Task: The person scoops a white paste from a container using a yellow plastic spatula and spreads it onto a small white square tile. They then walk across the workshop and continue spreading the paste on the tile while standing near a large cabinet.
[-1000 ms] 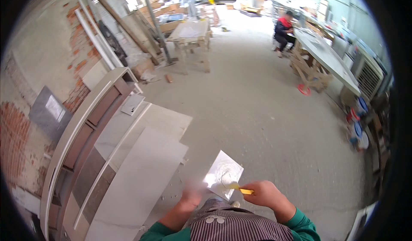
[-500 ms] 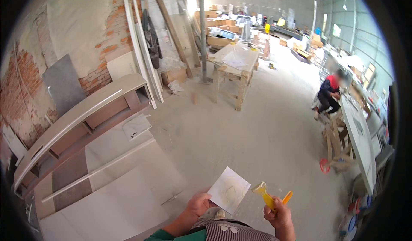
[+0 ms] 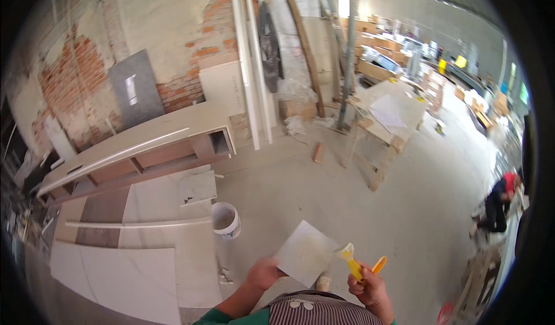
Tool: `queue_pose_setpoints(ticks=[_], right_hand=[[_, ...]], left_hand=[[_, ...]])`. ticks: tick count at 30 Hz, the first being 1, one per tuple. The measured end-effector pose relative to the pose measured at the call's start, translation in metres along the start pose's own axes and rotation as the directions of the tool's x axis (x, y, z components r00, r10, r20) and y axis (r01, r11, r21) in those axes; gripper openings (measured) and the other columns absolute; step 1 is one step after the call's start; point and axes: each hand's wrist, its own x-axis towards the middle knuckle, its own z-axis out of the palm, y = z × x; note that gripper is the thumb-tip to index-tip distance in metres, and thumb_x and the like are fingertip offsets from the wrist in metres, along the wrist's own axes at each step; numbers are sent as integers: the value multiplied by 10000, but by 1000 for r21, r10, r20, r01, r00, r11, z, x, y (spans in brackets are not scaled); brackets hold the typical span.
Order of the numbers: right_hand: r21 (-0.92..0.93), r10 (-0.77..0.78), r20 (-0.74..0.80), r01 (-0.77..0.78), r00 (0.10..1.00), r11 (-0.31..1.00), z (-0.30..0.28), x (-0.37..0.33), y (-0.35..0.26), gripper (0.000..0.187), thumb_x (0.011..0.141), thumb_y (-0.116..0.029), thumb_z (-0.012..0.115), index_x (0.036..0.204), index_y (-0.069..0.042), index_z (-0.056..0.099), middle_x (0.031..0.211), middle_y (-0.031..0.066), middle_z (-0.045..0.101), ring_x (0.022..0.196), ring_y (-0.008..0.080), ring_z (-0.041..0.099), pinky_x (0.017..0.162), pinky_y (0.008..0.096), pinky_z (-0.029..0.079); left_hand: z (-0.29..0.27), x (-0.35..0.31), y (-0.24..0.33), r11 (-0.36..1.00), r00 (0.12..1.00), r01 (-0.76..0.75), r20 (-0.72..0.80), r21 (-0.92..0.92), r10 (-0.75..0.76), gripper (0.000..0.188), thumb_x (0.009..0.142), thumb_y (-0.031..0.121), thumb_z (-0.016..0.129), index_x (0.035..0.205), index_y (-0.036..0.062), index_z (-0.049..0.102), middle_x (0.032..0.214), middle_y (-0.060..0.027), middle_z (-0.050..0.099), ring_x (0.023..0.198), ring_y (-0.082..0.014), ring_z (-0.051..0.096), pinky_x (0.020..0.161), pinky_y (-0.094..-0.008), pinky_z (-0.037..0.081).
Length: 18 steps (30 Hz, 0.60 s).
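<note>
My left hand [image 3: 265,274] grips a square white board [image 3: 306,252] by its left edge, in front of my striped apron [image 3: 318,310]. A faint yellowish smear shows on the board's face. In my right hand [image 3: 369,288] is a yellow putty knife [image 3: 354,266], its pale, coated-looking end pointing up and left, close to the board's right corner. An orange rounded piece [image 3: 379,263] sticks out of the same fist; whether it belongs to the putty knife I cannot tell.
A white bucket [image 3: 226,221] stands left of the board, beside stacked marble-look panels [image 3: 121,267]. A long curved cabinet [image 3: 144,146] lies behind them. Ahead is a dusty worktable [image 3: 387,111] near a metal post [image 3: 348,59]. A person [image 3: 498,203] sits at the far right.
My view has swung left, so the worktable and seated person appear farther right and the white bucket shows. Both hands keep their hold, with the board and putty knife now closer together.
</note>
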Motion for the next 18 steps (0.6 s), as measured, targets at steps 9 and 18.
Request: queue_pose_setpoints(ticks=[9, 18], right_hand=[[-48, 283, 467, -295, 838, 954, -31, 228, -112, 473, 1035, -285, 457, 1465, -89, 432, 941, 102, 570, 588, 90, 322, 516, 219, 291], [-70, 401, 578, -446, 710, 892, -15, 436, -126, 471, 1007, -287, 511, 1444, -120, 456, 898, 92, 526, 618, 100, 348, 519, 204, 302]], left_hand=[[13, 48, 52, 874, 823, -484, -321, 34, 468, 701, 786, 230, 599, 1411, -34, 422, 1329, -179, 576, 1227, -337, 562, 1048, -503, 436], [-38, 130, 163, 567, 549, -819, -403, -86, 732, 692, 762, 205, 606, 1394, -23, 440, 1332, -151, 577, 1172, -319, 601, 963, -445, 510]])
